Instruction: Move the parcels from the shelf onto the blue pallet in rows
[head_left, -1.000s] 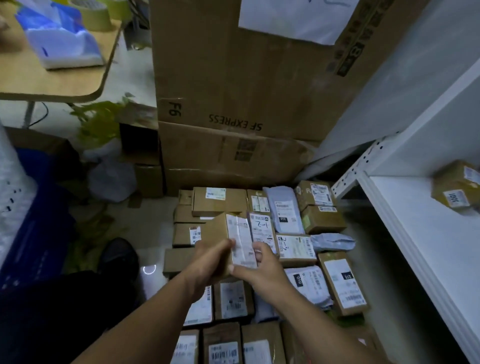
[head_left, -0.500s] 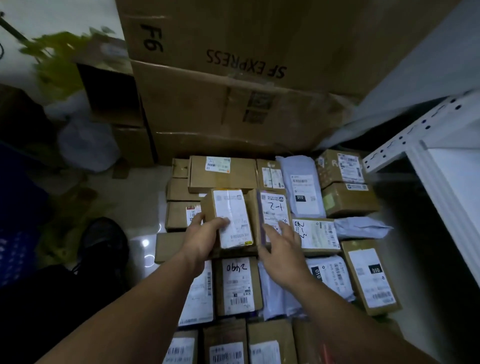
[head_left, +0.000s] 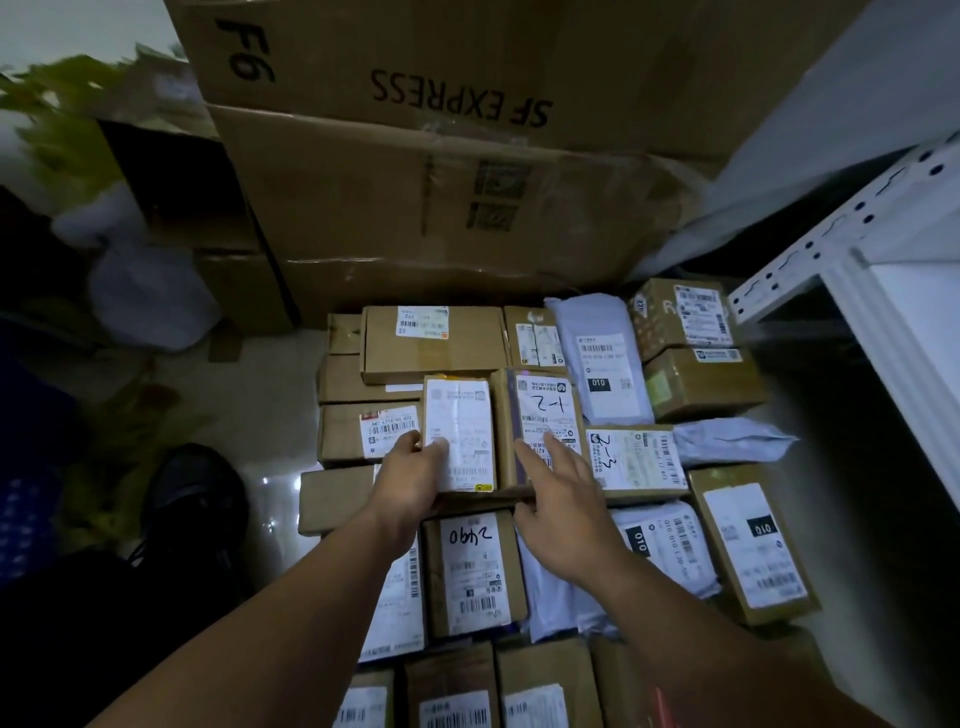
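In the head view my left hand (head_left: 410, 483) grips the small white-labelled parcel (head_left: 458, 434) at its near left corner, thumb on the label. The parcel lies among other parcels (head_left: 470, 571), just left of the box marked 1-2 (head_left: 545, 410). My right hand (head_left: 563, 514) is open, fingers straight over that box's near edge, with the white shelf (head_left: 893, 312) at right and the SF EXPRESS carton (head_left: 415, 208) far.

Stacked cartons (head_left: 441, 208) stand on a pale, glossy, dimly lit floor (head_left: 270, 400).
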